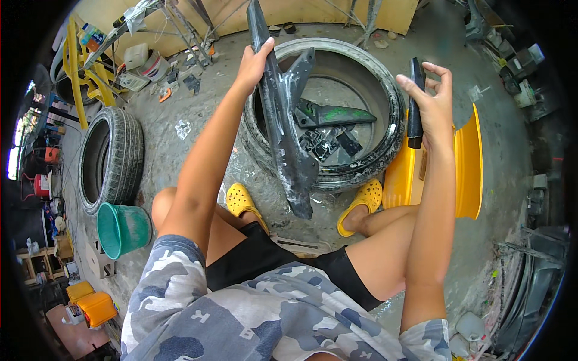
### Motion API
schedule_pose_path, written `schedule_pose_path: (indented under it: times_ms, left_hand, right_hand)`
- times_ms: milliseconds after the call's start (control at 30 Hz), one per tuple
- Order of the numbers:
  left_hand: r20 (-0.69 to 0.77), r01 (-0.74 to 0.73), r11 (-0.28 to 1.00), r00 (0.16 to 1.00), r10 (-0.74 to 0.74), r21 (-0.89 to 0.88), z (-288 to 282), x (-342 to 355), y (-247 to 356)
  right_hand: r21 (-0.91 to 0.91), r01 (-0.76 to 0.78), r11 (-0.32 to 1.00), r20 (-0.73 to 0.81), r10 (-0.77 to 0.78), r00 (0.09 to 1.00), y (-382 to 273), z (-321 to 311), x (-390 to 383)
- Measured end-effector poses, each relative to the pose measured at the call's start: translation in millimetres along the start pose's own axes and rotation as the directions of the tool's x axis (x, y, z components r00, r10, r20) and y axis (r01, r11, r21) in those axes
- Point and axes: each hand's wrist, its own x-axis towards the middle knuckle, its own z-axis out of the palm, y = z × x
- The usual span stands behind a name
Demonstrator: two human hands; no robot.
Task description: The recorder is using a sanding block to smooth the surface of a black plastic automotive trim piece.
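The left hand (254, 67), fingers (265, 47) wrapped, seemingly steadies the long black part (280, 114) over the tyre (393, 108), while the right hand (436, 103) (fingers curled) pinches a black bar (415, 123).

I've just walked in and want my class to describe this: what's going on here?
A seated person's left hand grips a long dark part near its upper end, across a tyre lying flat. The right hand holds a short black bar, apart from that part. Inside the tyre's ring lies a dark piece with green marks. A yellow curved panel stands to the right.
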Motion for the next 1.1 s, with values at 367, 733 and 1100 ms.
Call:
schedule_pose_path:
  times_ms: [367,733,1100]
  left_hand:
    - [-0.174,0.199,0.964,0.958,-0.229,-0.175,-23.6,-33.7,-68.2]
    - [-0.343,0.405,0.883,0.815,-0.467,-0.239,-48.8,-78.8,-182.4]
    - [-0.420,0.257,0.857,0.785,-0.455,-0.447,-32.6,-94.5,-151.7]
  right_hand:
    - [-0.121,0.075,0.990,0.186,-0.051,0.981,28.0,5.1,2.8]
    - [-0.221,0.089,0.971,0.269,-0.027,0.963,25.7,27.2,-12.9]
    - [-0.189,0.095,0.977,0.481,0.008,0.877,39.6,64.9,-41.4]
